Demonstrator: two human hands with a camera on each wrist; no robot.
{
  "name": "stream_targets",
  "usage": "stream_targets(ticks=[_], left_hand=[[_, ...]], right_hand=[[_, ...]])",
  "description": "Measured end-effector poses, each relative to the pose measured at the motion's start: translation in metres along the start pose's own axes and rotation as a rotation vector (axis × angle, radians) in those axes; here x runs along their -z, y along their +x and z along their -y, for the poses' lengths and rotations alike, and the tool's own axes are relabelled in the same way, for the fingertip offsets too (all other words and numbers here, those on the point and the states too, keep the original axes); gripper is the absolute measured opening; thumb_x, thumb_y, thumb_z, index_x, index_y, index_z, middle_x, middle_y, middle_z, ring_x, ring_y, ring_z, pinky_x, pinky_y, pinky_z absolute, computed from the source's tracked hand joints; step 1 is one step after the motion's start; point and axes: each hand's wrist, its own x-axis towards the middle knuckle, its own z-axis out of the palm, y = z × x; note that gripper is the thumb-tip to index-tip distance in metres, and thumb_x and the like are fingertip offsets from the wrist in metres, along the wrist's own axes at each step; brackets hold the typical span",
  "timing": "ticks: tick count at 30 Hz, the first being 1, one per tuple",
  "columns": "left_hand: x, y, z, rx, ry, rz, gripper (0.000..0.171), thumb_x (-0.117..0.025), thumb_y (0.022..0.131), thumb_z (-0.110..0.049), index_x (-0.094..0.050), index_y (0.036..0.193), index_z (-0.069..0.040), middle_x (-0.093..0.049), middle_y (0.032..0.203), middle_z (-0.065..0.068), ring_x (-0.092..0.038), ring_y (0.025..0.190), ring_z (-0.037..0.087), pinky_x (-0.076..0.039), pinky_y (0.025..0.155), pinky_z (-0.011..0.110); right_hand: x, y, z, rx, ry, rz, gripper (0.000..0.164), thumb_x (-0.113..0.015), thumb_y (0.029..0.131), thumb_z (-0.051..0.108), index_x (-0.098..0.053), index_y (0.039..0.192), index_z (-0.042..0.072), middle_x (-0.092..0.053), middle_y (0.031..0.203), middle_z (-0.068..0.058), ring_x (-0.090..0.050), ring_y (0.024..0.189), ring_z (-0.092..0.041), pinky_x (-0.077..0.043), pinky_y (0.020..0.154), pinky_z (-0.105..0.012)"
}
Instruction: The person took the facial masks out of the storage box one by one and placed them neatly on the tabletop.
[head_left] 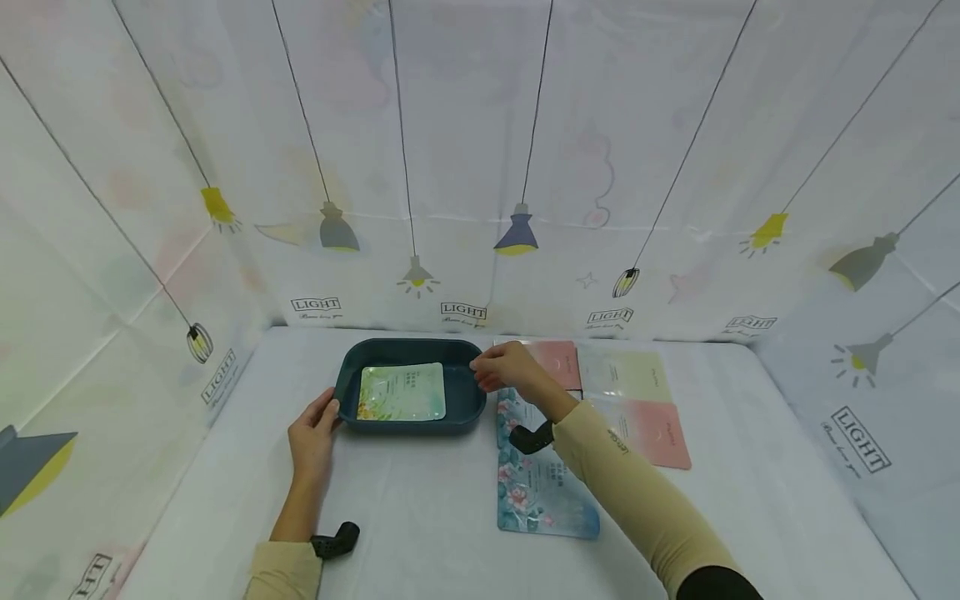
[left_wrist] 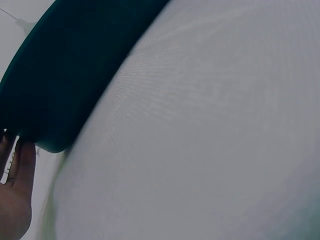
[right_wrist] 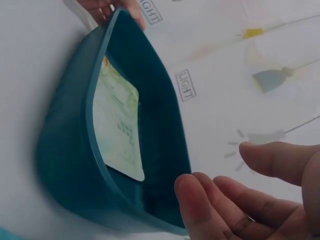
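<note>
A dark teal tray [head_left: 411,428] with raised walls stands on the white table. Inside it lies a flat green-and-white sachet [head_left: 402,393] with printed leaves and flowers. My left hand [head_left: 312,437] holds the tray's left end, its thumb and fingers set against the outer wall; in the left wrist view, the fingers [left_wrist: 25,162] meet the tray's end. By the opposite end, my right hand [head_left: 513,369] hovers at the rim with nothing in it. The right wrist view shows that thumb [right_wrist: 272,159] spread apart from loosely bent fingers [right_wrist: 192,200].
Right of the tray lie a blue floral packet [head_left: 525,492], partly under my right forearm, a pink packet [head_left: 558,360], a pale yellow-green packet [head_left: 626,372] and a pink-and-white packet [head_left: 660,433]. A lamp-printed cloth backdrop [head_left: 465,167] rises behind the table.
</note>
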Motion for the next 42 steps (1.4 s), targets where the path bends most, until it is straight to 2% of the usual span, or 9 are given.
stream_targets(ticks=[9,13,19,23,27,30,33,39,42], left_hand=[[0.001,-0.002,-0.003,-0.018,0.026,-0.002,0.044,-0.054,0.101,-0.026,-0.053,0.139,-0.006,-0.054,0.142,0.013,-0.056,0.125,0.024,-0.051,0.085,0.007],[0.001,-0.002,-0.002,-0.019,0.029,0.000,0.043,-0.054,0.100,-0.026,-0.053,0.139,-0.006,-0.055,0.141,0.013,-0.056,0.125,0.025,-0.051,0.084,0.006],[0.000,-0.002,0.002,0.005,0.027,-0.004,0.044,-0.056,0.100,-0.027,-0.054,0.139,-0.006,-0.055,0.140,0.012,-0.058,0.117,0.013,-0.051,0.083,0.006],[-0.001,-0.001,0.003,-0.004,0.034,-0.011,0.043,-0.055,0.100,-0.028,-0.054,0.138,-0.007,-0.056,0.140,0.011,-0.059,0.116,0.012,-0.051,0.083,0.006],[-0.001,-0.001,0.002,-0.019,0.030,-0.008,0.043,-0.055,0.100,-0.028,-0.054,0.138,-0.008,-0.056,0.140,0.011,-0.058,0.121,0.020,-0.052,0.082,0.006],[-0.001,0.000,0.002,-0.013,0.026,-0.008,0.043,-0.055,0.100,-0.028,-0.054,0.138,-0.008,-0.056,0.140,0.011,-0.057,0.122,0.021,-0.052,0.082,0.006],[-0.001,0.000,0.002,-0.005,0.028,-0.009,0.043,-0.055,0.100,-0.028,-0.054,0.138,-0.008,-0.056,0.141,0.011,-0.058,0.121,0.019,-0.052,0.083,0.006],[0.000,0.001,0.000,-0.003,0.016,-0.003,0.045,-0.056,0.099,-0.029,-0.054,0.139,-0.008,-0.055,0.141,0.012,-0.058,0.117,0.013,-0.052,0.084,0.007],[0.001,0.001,0.001,0.002,0.002,-0.005,0.044,-0.056,0.099,-0.028,-0.054,0.138,-0.007,-0.055,0.141,0.011,-0.058,0.118,0.013,-0.052,0.084,0.007]], right_hand=[[-0.037,0.021,0.003,-0.016,0.005,0.035,0.030,-0.065,0.093,0.016,-0.066,0.114,-0.005,-0.066,0.118,-0.024,-0.068,0.099,-0.033,-0.061,0.084,-0.035],[-0.053,0.029,0.002,-0.027,-0.036,0.043,0.030,-0.066,0.092,0.015,-0.065,0.115,-0.005,-0.067,0.114,-0.021,-0.067,0.101,-0.036,-0.060,0.084,-0.037],[-0.071,0.037,-0.005,-0.056,-0.231,0.011,0.025,-0.073,0.086,0.016,-0.068,0.103,-0.002,-0.069,0.099,-0.011,-0.069,0.078,-0.024,-0.060,0.070,-0.032],[-0.081,0.041,-0.007,-0.077,-0.377,0.011,0.019,-0.076,0.084,0.018,-0.065,0.082,0.002,-0.055,0.071,0.000,-0.053,0.057,-0.013,-0.043,0.050,-0.022],[-0.088,0.043,-0.006,-0.101,-0.439,0.001,0.022,-0.076,0.084,0.019,-0.065,0.090,0.001,-0.050,0.073,-0.001,-0.048,0.064,-0.015,-0.038,0.053,-0.024],[-0.092,0.043,-0.006,-0.108,-0.424,-0.019,0.038,-0.077,0.083,0.019,-0.063,0.112,-0.001,-0.062,0.098,-0.008,-0.055,0.083,-0.020,-0.049,0.070,-0.028],[-0.094,0.043,-0.005,-0.112,-0.400,-0.030,0.046,-0.077,0.082,0.019,-0.059,0.119,-0.003,-0.063,0.115,-0.014,-0.058,0.092,-0.023,-0.053,0.081,-0.033],[-0.095,0.044,0.000,-0.141,-0.295,-0.059,0.036,-0.077,0.082,0.015,-0.061,0.109,-0.002,-0.065,0.102,-0.013,-0.061,0.075,-0.021,-0.056,0.066,-0.030],[-0.095,0.047,-0.001,-0.185,-0.190,-0.083,0.028,-0.076,0.082,0.010,-0.064,0.104,-0.002,-0.065,0.092,-0.012,-0.065,0.071,-0.023,-0.061,0.068,-0.033]])
